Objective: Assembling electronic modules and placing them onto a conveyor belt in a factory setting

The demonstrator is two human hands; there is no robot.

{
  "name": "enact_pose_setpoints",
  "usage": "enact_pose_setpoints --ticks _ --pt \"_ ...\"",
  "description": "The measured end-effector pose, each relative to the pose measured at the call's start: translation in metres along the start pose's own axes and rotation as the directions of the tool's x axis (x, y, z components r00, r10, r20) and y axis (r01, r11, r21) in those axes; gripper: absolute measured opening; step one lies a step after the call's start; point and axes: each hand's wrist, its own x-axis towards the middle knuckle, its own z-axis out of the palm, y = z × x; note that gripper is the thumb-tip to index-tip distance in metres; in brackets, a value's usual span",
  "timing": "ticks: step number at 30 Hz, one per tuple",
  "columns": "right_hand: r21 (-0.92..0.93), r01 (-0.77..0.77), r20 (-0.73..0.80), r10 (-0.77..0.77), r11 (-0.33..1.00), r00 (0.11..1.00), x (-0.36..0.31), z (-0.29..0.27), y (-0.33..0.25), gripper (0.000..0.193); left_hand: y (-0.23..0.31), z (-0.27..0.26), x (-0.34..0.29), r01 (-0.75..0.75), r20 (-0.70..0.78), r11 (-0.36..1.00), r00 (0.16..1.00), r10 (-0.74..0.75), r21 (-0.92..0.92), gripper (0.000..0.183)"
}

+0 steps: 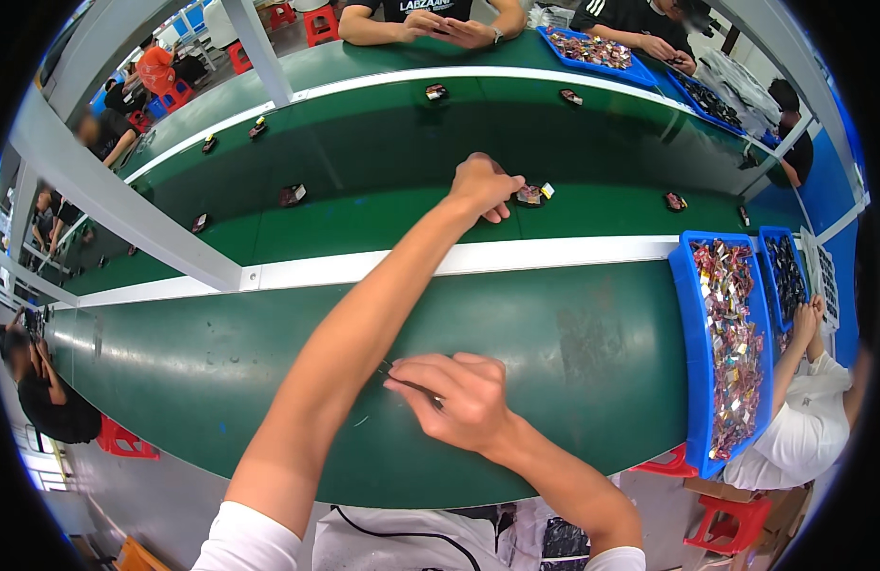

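Note:
My left hand point(483, 188) stretches across the white rail over the green belt. Its index fingertip meets the left edge of a small dark assembly point(529, 195) with reddish pieces and a white-yellow tab; whether it touches is hard to tell. Thumb and index are apart, and the other fingers are curled. Below my left forearm, just above the near green worktop point(592, 343), my right hand point(459, 395) is closed around thin dark tweezers point(416, 385), their tips pointing left toward the forearm. Most of the tweezers is hidden by my fingers.
Similar small assemblies point(293, 194) lie spread along the belt point(383, 133). A blue tray point(692, 362) of small reddish parts stands at right, beside another blue tray point(765, 249) of dark parts. White posts point(126, 190) rise at left. Co-workers sit across and at both sides.

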Motion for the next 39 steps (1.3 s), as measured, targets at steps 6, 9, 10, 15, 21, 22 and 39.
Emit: enact_pose_setpoints --ticks 6,9,10,15,21,22,39 --pt "-0.023 -0.009 0.016 0.010 1.000 1.000 0.005 -0.004 -0.005 0.018 0.013 0.013 0.007 0.104 -0.120 0.968 0.990 -0.078 0.229 0.027" --pt "-0.001 0.029 -0.016 -0.029 1.000 0.999 0.003 0.000 -0.004 0.018 0.000 0.001 0.004 0.046 -0.100 0.990 0.994 -0.033 0.133 0.025" --pt "0.015 0.037 -0.013 -0.037 0.999 0.999 0.003 0.000 -0.005 0.018 -0.004 -0.003 -0.001 -0.025 -0.065 0.999 0.998 0.028 0.041 0.025" --pt "0.079 -0.020 -0.014 0.022 0.997 1.000 0.002 -0.003 -0.005 0.016 -0.008 -0.041 -0.073 -0.081 -0.076 0.993 0.994 0.075 -0.085 0.017" --pt "0.212 -0.380 0.085 0.371 0.900 0.925 0.002 -0.013 -0.015 0.016 -0.057 -0.080 -0.174 -0.115 -0.148 0.991 0.983 0.104 -0.065 0.015" --pt "0.213 -0.379 0.093 0.368 0.900 0.925 0.003 -0.012 -0.016 0.016 -0.067 -0.083 -0.190 -0.140 -0.189 0.989 0.974 0.127 -0.057 0.014" --pt "0.346 -0.619 0.098 0.629 0.705 0.771 0.008 -0.017 -0.009 0.015 -0.095 -0.073 -0.259 -0.227 -0.239 0.958 0.954 0.182 -0.178 0.015"
